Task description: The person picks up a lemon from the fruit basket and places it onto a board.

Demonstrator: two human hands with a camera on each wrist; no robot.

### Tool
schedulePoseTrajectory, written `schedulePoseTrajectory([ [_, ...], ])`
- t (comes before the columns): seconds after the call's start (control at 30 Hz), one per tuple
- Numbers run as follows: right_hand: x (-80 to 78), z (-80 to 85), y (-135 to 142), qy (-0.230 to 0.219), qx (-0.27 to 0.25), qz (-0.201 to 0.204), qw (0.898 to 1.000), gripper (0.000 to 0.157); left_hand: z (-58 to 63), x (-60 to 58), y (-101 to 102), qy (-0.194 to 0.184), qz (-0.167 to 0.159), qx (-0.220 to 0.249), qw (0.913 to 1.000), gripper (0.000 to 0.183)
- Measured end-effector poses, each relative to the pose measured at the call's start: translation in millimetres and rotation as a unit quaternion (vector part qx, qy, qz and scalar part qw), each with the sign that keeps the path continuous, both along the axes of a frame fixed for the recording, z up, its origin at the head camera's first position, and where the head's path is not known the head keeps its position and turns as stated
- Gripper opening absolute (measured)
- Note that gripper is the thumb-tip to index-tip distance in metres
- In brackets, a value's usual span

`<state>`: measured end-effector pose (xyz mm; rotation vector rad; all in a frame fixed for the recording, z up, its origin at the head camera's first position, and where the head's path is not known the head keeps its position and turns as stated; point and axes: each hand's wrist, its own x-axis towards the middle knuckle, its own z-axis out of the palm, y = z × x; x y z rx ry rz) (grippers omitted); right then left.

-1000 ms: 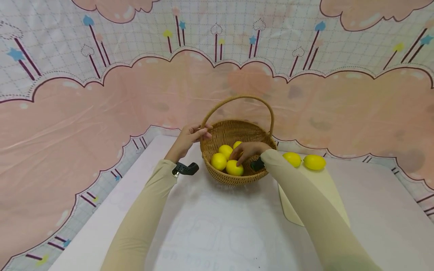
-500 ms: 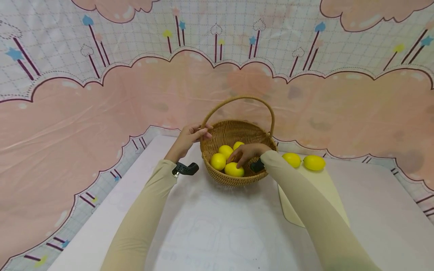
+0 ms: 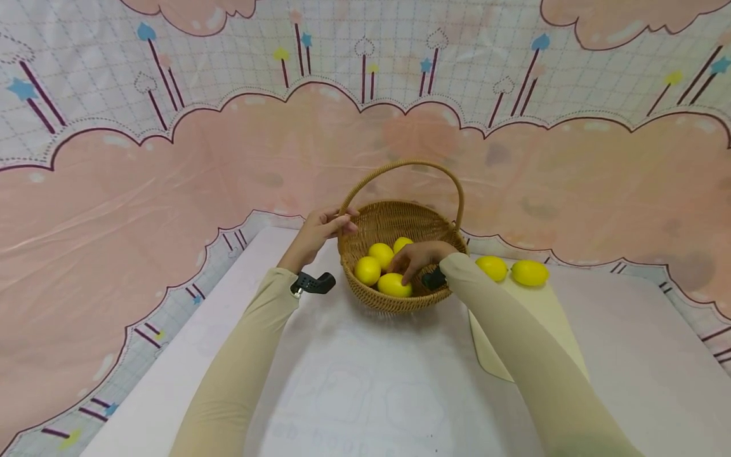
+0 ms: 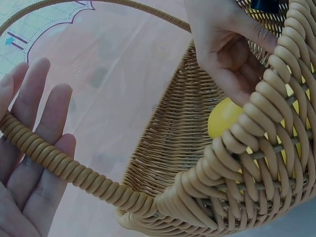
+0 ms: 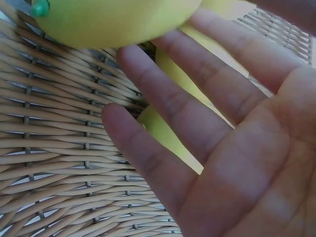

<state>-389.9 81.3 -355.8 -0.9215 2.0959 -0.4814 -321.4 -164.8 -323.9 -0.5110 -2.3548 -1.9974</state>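
In the head view, a round wicker basket point(image 3: 400, 219) with a tall hooped handle point(image 3: 411, 163) holds several yellow lemons. My left hand point(image 3: 316, 236) is at the basket's left side, where the handle meets the rim. In the left wrist view, that handle lies across the loosely extended fingers point(image 4: 52, 113). My right hand point(image 3: 421, 255) reaches inside the basket, fingertips on the front lemon point(image 3: 394, 285). The right wrist view shows those fingers point(image 5: 173, 103) mostly straight and spread, their tips at the underside of the green-tipped lemon point(image 5: 118, 22).
Two more lemons, one left point(image 3: 492, 268) and one right point(image 3: 530, 273), lie on a pale yellow board point(image 3: 542, 324) right of the basket. The right sleeve point(image 3: 497, 304) crosses over part of the board. A patterned pink-and-white backdrop point(image 3: 285, 158) rises behind the white tabletop point(image 3: 342, 381).
The front lemon has turned and shifted slightly right under my right fingertips; its green tip no longer shows in the head view. My left hand stays at the basket handle.
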Motion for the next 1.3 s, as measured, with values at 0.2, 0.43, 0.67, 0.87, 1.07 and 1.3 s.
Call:
schedulePoseTrajectory([
  [0.2, -2.0, -1.0, -1.0, -0.028, -0.003, 0.024, 0.999, 0.047, 1.1, 1.3, -0.8, -0.004, 0.005, -0.005, 1.0000, 0.034],
  [0.43, -2.9, -3.4, -2.7, -0.018, 0.008, 0.013, 1.000, 0.046, 2.9, 2.5, -1.2, -0.003, 0.005, -0.007, 1.0000, 0.032],
  [0.67, -1.2, -5.8, -3.9, -0.031, 0.023, 0.017, 0.999, 0.051, 2.4, 2.6, -0.8, -0.003, 0.005, -0.004, 1.0000, 0.034],
  [0.87, 0.5, -5.8, -3.7, -0.024, 0.043, 0.024, 0.999, 0.055, 1.6, 2.3, -0.2, -0.002, 0.002, -0.007, 1.0000, 0.034],
  [1.07, 1.2, -5.0, -2.9, -0.002, 0.053, 0.026, 0.998, 0.056, 1.1, 2.2, -0.4, -0.005, 0.002, -0.008, 1.0000, 0.032],
  [1.3, -1.5, -4.2, -0.6, 0.030, 0.043, 0.017, 0.998, 0.052, 1.7, 2.0, 1.5, -0.004, -0.002, -0.004, 1.0000, 0.036],
])
